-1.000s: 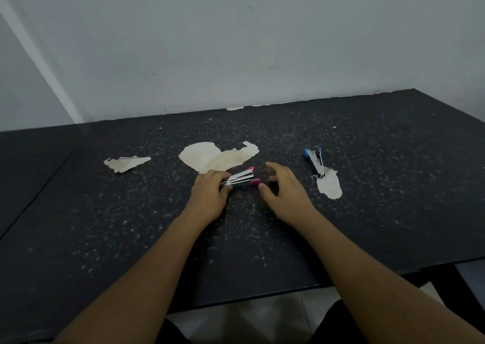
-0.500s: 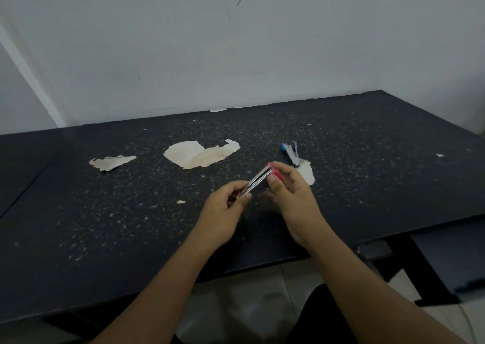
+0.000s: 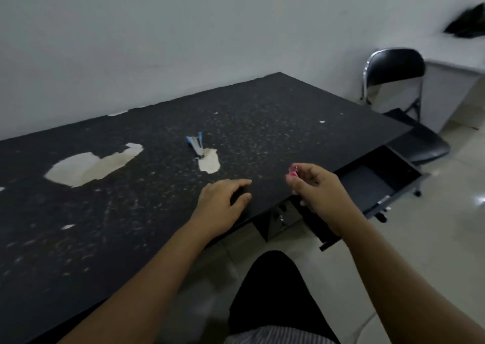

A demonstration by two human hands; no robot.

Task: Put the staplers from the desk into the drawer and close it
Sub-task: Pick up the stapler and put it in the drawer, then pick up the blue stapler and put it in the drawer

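Observation:
My right hand (image 3: 319,190) is closed around a pink stapler (image 3: 293,172), of which only the pink tip and a bit of metal show above the fingers. It hovers over the desk's front right edge, just left of the open drawer (image 3: 367,183). The drawer is pulled out under the black desk (image 3: 131,212), and what shows of its dark inside looks bare. My left hand (image 3: 223,203) rests on the desk near the front edge, fingers curled, holding nothing. A blue stapler (image 3: 195,144) lies further back on the desk beside a pale worn patch.
A black folding chair (image 3: 399,86) stands beyond the desk's right end, close behind the drawer. Pale peeled patches (image 3: 89,166) mark the desk top. A white wall runs behind the desk. My dark-clothed knee (image 3: 273,291) is below the desk edge.
The view has swung right, showing the open drawer and chair. My left hand let go of the pink stapler and dropped to the desk; my right hand carried the stapler right, toward the drawer.

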